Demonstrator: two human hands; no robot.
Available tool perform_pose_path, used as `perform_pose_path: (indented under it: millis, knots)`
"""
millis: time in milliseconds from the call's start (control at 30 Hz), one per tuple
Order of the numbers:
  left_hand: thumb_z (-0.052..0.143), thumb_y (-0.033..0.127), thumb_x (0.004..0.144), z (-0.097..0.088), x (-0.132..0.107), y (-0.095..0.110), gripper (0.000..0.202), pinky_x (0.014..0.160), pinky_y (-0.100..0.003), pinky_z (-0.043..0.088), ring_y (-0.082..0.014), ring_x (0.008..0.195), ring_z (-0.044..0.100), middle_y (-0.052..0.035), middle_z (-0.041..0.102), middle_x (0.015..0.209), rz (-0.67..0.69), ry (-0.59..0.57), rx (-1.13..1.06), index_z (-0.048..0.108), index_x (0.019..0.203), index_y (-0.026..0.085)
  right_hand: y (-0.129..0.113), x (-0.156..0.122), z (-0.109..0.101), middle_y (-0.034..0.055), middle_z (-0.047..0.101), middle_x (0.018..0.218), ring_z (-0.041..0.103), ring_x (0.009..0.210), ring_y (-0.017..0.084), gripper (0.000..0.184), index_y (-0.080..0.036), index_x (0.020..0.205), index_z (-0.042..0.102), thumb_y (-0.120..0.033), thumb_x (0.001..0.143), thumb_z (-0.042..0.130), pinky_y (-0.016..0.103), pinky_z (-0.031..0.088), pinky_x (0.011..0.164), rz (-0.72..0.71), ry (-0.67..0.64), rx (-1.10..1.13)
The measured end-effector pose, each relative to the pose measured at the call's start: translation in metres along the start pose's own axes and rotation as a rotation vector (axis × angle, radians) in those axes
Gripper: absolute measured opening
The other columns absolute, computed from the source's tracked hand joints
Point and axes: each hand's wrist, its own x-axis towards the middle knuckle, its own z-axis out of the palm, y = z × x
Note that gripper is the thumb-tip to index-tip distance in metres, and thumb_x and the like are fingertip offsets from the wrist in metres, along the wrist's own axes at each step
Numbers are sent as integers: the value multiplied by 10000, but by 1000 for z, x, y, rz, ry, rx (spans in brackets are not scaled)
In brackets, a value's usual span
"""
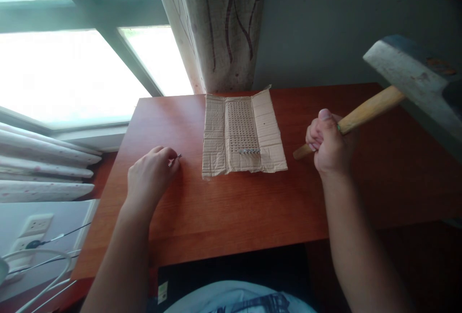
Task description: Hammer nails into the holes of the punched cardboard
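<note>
A sheet of cardboard (269,130) lies flat on the table (231,216), near its far edge and about midway across. A short row of nails (250,151) stands in the sheet's near part. Left of the cardboard, the left hand (149,176) rests on the table, pinching a nail (175,160). Right of the cardboard, the right hand (327,144) grips a hammer (382,101) above the table, its head up and to the right. Behind the table hangs a curtain (224,24), with a window (72,72) to its left and a wall (325,24) to its right. Sockets (34,228) sit low, left of the table.
</note>
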Motion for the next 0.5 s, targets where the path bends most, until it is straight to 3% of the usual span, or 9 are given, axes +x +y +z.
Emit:
perform_pose_path:
  millis: [167,333,500]
  knots:
    - [495,397,961,-2,0,-3,242,616,-330,387,-266,871,702,-66,758,1034,-8,61,-81,688,952,252,0,-1,0,-74,267,435,270,347,60,626,-229,506,315,-547,892,692,250,168,336,-5,-10,15]
    - [571,410,924,3,3,-13,213,706,-330,473,-236,824,707,-57,754,894,-21,172,-269,681,925,228,0,0,0,-75,280,438,276,347,57,616,-226,510,323,-532,896,694,249,168,339,-3,-17,26]
    - [738,368,802,-6,4,0,228,741,-298,581,-176,768,713,-28,745,875,-58,252,-919,693,933,187,-1,-1,0,-77,270,439,273,352,57,617,-226,509,316,-528,893,692,247,173,342,6,-7,12]
